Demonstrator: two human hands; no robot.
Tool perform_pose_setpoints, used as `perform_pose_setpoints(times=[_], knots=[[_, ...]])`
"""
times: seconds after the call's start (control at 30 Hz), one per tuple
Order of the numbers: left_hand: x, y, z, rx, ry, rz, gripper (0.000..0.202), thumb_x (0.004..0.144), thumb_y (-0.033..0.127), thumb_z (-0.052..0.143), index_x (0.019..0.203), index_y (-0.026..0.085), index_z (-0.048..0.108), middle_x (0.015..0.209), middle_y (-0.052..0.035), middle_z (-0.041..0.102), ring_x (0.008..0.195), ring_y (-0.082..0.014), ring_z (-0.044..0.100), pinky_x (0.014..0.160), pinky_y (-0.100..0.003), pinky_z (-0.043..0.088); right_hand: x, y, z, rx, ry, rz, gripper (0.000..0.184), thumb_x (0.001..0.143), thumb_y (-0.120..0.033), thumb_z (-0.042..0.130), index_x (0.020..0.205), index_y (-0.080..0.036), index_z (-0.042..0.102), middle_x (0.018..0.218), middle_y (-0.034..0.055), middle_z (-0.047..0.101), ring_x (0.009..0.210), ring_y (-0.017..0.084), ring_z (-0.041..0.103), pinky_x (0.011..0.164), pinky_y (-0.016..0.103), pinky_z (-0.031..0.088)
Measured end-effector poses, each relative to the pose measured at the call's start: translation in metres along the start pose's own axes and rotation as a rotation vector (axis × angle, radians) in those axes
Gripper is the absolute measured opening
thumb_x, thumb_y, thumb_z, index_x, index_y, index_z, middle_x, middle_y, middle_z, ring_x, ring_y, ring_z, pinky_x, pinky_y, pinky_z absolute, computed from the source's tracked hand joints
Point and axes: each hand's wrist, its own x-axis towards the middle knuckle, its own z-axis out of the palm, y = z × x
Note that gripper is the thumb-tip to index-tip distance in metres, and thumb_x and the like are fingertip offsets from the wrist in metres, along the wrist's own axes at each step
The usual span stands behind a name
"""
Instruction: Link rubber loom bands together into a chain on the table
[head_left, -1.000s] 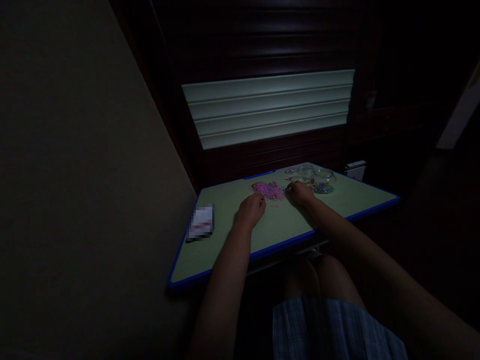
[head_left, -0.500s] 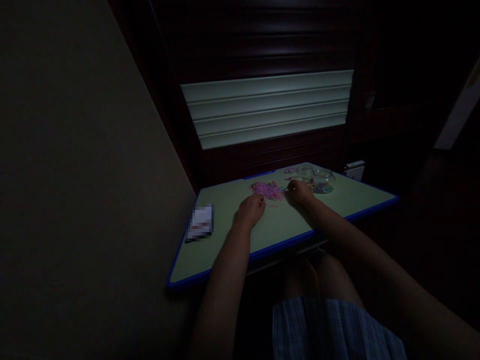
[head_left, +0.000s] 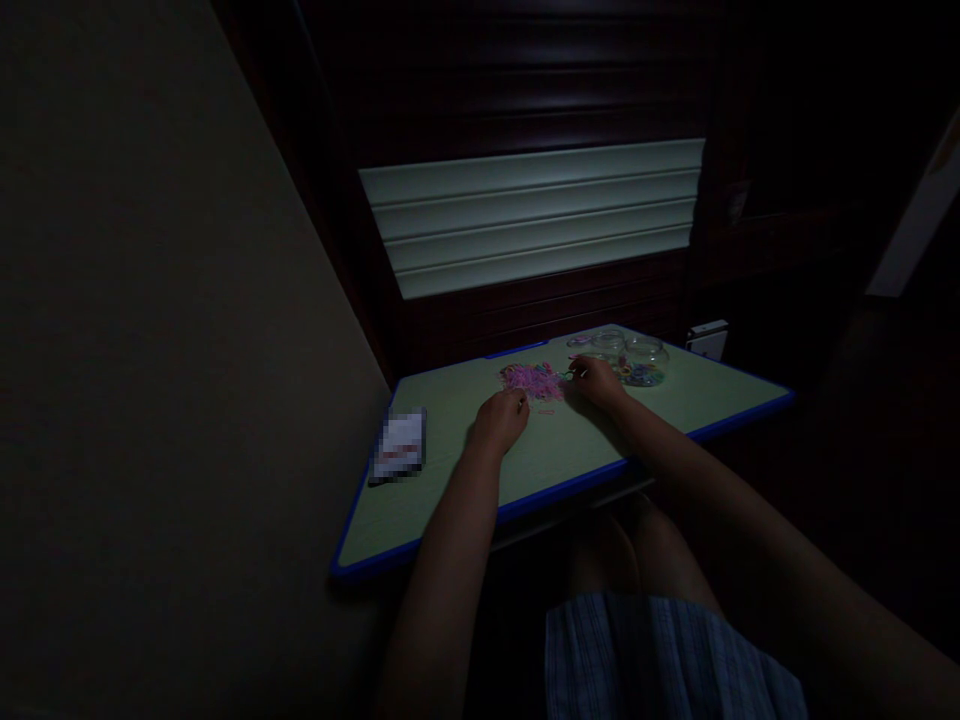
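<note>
On the worktop (head_left: 720,390), landmark: loose pile (head_left: 531,381) of small loops, mainly pink and purple; spread flat, long axis roughly left to right; single loops not separable in dim light.
Stray pink loop (head_left: 547,412): just beside the pile, on the side toward the person.
Green piece (head_left: 566,376): at the right edge of the pile, at the right hand's fingertips.
Right hand (head_left: 592,382): right of the pile; thumb and fingertips appear brought together on the green piece; exact grip too small to verify.
Left hand (head_left: 500,420): near side of the pile, toward its left; fingers curled inward; whether anything is clamped cannot be told.
Governing relation: pile lies between the hands, directly left of the right fingertips and just beyond the left fingertips; both hands close to it, neither clearly nearer; contact unconfirmed.
Front clear jar (head_left: 649,353): right of the pile, beyond the right hand; coloured pieces (head_left: 643,376) at its bottom.
Rear clear jar (head_left: 607,341): right of the pile and farther from the person.
Pixelated packet (head_left: 400,445): well left of the pile, toward the person; markings unreadable.
Slatted panel (head_left: 532,220): behind the pile, past the worktop's far edge.
</note>
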Motion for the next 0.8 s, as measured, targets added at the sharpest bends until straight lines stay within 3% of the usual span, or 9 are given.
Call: perform_pose_setpoints(times=[0.33,0.8], knots=[[0.001,-0.002,0.002,0.024,0.006,0.019,0.022,0.082,0.025,0.036,0.085,0.019,0.057,0.088,-0.0050,0.061,0.081,-0.0148,0.055,0.068,-0.024,0.038,0.006,0.001,0.005,0.125,0.079,-0.138,0.020,0.069,-0.020,0.051,0.084,-0.014,0.064,0.082,0.0060,0.064,0.069,0.013,0.056,0.065,0.022,0.041],[0.001,0.000,0.000,-0.058,0.077,0.018,0.020,0.083,0.025,0.038,0.084,0.018,0.056,0.087,-0.0062,0.061,0.078,-0.0149,0.055,0.067,-0.024,0.038,-0.008,-0.037,-0.004,0.297,0.057,-0.315,0.023,0.070,-0.017,0.051,0.087,-0.013,0.065,0.082,0.0067,0.066,0.064,0.012,0.056,0.062,0.023,0.042]])
